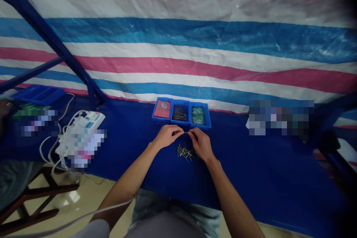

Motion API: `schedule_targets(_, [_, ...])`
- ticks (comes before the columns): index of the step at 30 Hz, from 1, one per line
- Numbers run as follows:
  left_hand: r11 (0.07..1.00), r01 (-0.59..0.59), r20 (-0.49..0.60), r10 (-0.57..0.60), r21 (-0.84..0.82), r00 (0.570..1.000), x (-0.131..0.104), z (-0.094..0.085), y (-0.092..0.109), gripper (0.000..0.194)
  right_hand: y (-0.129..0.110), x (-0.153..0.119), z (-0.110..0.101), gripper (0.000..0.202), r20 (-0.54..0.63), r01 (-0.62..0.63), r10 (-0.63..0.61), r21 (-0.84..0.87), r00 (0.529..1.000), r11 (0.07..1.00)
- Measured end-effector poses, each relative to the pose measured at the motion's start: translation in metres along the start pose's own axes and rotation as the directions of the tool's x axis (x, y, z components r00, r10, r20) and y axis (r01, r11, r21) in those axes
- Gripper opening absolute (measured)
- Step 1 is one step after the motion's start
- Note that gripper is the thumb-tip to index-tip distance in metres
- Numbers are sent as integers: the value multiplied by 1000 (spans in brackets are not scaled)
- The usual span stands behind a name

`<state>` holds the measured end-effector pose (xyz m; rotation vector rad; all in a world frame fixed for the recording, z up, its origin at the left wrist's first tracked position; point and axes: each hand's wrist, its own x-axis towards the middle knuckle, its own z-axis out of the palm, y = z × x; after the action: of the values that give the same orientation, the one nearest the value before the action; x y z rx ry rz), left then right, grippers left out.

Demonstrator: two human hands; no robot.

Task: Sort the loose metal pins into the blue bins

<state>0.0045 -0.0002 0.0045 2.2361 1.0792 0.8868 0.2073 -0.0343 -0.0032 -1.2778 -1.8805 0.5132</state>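
Observation:
My left hand (166, 136) and my right hand (202, 144) meet in front of the blue bins, fingertips pinched around the two ends of a small thin piece (186, 132). Just below them a loose pile of thin metal pins (185, 152), some brassy and some dark, lies on the blue table (173, 182). Behind my hands stand three joined blue bins: the left one (161, 119) holds something red, the middle one holds dark pins (180, 113), and the right one holds green and clear pieces (198, 115).
A white power strip (94, 120) with tangled cables lies on the left. Beyond it are a blue tray (41, 94) and part of another person. Blurred items (279, 117) sit at the right. A striped sheet (178, 50) hangs behind the table.

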Motion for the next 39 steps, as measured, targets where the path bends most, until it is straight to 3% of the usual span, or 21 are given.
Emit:
schedule_targets(25, [1000, 9, 1, -9, 3, 1000, 0, 1, -1, 25, 2, 0, 1, 40, 12, -45, 46, -73, 999, 996])
schedule_targets(30, [1000, 18, -5, -18, -5, 1000, 0, 1, -1, 26, 2, 0, 1, 30, 22, -55, 54, 35, 998, 998])
schedule_targets(39, [1000, 15, -4, -15, 5, 1000, 0, 1, 0, 24, 4, 0, 2, 20, 17, -22, 21, 57, 1000, 998])
